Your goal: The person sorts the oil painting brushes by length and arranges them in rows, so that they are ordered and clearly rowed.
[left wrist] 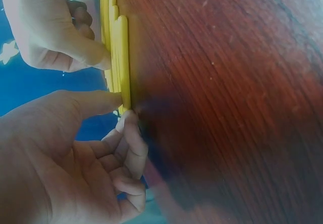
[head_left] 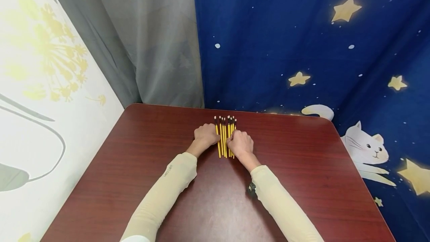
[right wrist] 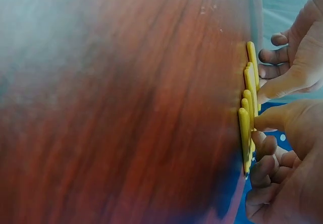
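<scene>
Several slim paintbrushes (head_left: 223, 139) with yellow handles, black collars and pale tips lie side by side on the table, tips toward its far edge. At the left side of the row, my left hand (head_left: 205, 133) pinches the outermost brush between thumb and forefinger. My right hand (head_left: 242, 143) holds the brushes on the right side, thumb across the handles and the other fingers curled beside them. In the left wrist view, rounded handle ends (left wrist: 123, 47) show at staggered heights. The two thumbs come close together in the right wrist view, over the handles (right wrist: 245, 128).
The reddish-brown wooden table (head_left: 215, 204) has rounded far corners. Behind it hang a grey curtain (head_left: 164, 40) and a blue curtain (head_left: 268, 29) with stars and a cat. A white patterned panel (head_left: 40, 122) stands along the left. A small dark device (head_left: 252, 187) sits at the right sleeve.
</scene>
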A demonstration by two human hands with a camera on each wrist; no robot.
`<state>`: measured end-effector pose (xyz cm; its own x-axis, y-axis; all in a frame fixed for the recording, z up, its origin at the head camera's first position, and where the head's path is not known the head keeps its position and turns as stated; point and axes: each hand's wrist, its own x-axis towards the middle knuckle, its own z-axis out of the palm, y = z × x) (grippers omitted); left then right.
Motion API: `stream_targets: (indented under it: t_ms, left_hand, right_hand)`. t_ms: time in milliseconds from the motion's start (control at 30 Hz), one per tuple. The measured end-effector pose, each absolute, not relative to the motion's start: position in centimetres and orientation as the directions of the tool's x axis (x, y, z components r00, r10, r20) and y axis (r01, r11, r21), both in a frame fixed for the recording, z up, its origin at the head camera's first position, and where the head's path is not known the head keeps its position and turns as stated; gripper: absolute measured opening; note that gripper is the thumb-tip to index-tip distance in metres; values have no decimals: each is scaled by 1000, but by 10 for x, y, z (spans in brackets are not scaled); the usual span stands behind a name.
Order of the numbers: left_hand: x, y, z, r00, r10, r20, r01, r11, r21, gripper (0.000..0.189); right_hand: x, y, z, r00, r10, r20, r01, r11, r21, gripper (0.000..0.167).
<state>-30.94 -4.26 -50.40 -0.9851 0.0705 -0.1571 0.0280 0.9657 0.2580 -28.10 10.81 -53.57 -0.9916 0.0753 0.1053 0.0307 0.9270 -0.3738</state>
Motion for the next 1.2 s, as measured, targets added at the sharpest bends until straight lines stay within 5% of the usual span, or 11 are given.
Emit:
stream_targets:
  t_ms: [733,1200]
  left_hand:
    - [-314,-43,-512,-985,64,-161,26,974,224,27]
    - [-313,-44,-511,-983,65,-173,21,969,247,29]
  right_hand:
    - [-281,103,-531,-991,57,121,19,954,-299,47]
    - [-279,97,-530,-989,102,111,62,946,-318,43]
